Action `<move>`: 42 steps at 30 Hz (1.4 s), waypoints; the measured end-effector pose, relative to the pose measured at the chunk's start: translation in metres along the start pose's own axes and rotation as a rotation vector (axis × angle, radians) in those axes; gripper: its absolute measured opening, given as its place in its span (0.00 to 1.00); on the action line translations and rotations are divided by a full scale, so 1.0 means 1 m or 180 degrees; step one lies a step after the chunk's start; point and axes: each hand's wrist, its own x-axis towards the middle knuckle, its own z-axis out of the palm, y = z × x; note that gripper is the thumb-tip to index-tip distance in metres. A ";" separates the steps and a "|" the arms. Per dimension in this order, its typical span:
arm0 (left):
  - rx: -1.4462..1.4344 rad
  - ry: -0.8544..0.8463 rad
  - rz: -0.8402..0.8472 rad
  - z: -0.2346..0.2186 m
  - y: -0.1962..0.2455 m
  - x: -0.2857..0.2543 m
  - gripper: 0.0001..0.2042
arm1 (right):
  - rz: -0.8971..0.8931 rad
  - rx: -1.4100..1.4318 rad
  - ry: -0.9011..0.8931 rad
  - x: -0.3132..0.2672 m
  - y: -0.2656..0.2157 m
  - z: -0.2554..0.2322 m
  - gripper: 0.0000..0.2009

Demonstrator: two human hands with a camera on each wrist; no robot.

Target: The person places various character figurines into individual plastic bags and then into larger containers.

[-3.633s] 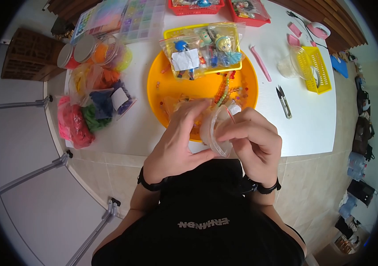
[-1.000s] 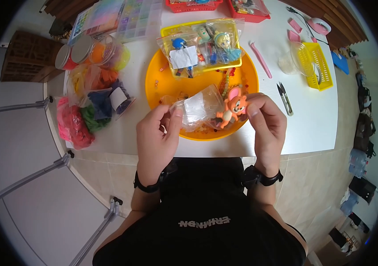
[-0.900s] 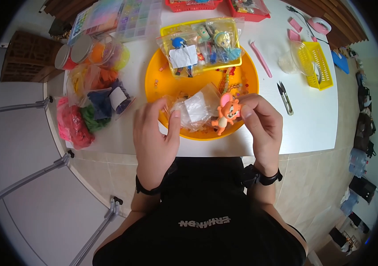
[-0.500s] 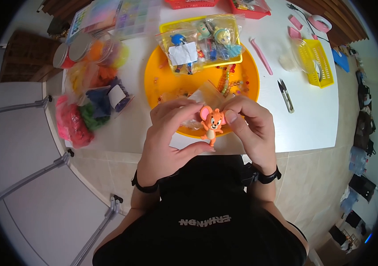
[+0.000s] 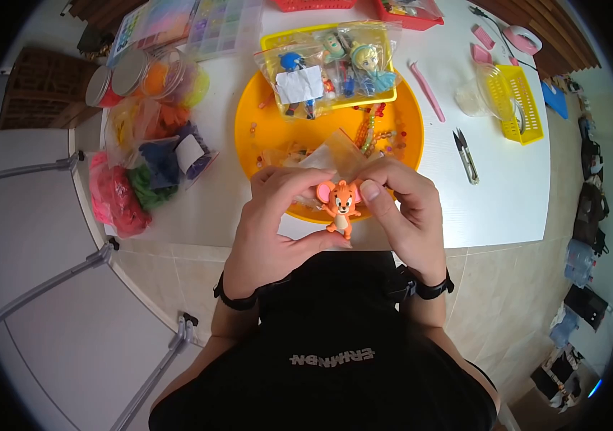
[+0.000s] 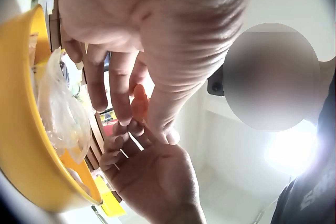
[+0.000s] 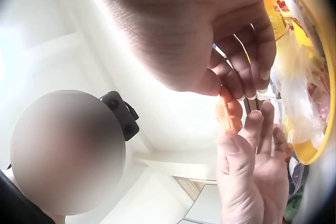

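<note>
In the head view an orange mouse figurine (image 5: 342, 205) with pink ears faces up, held between both hands above the tray's near rim. My right hand (image 5: 412, 215) pinches its ear on the right with thumb and forefinger. My left hand (image 5: 262, 223) curves round the other side, thumb under the feet and forefinger by the head. From the left wrist view, the figurine (image 6: 139, 103) shows edge-on between the fingers and thumb. Behind it a clear zip bag (image 5: 338, 152) lies in the round yellow-orange tray (image 5: 285, 136), partly hidden by the hands.
A yellow basket (image 5: 392, 97) of bagged figurines rests across the tray's far side, near strung beads (image 5: 368, 136). To the right lie thread snips (image 5: 466, 156), pink tweezers (image 5: 427, 91) and a smaller yellow basket (image 5: 529, 108). Colourful bags (image 5: 116, 197) and jars (image 5: 128, 72) stand left.
My left hand has let go of the zip bag, leaving it in the tray, and moved onto the figurine. My right hand has brought the mouse figurine left and turned it upright.
</note>
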 end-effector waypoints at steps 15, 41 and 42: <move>0.0215 -0.0156 0.0185 -0.006 -0.001 0.002 0.38 | 0.0123 0.0086 0.0122 -0.004 -0.002 0.000 0.06; -0.0202 0.0650 -0.0188 0.015 -0.015 0.006 0.20 | 0.0295 0.0467 -0.0192 -0.001 -0.002 0.001 0.19; -0.0233 0.0668 -0.0221 0.014 -0.013 0.009 0.19 | 0.0383 0.0596 -0.0239 -0.001 -0.003 0.001 0.20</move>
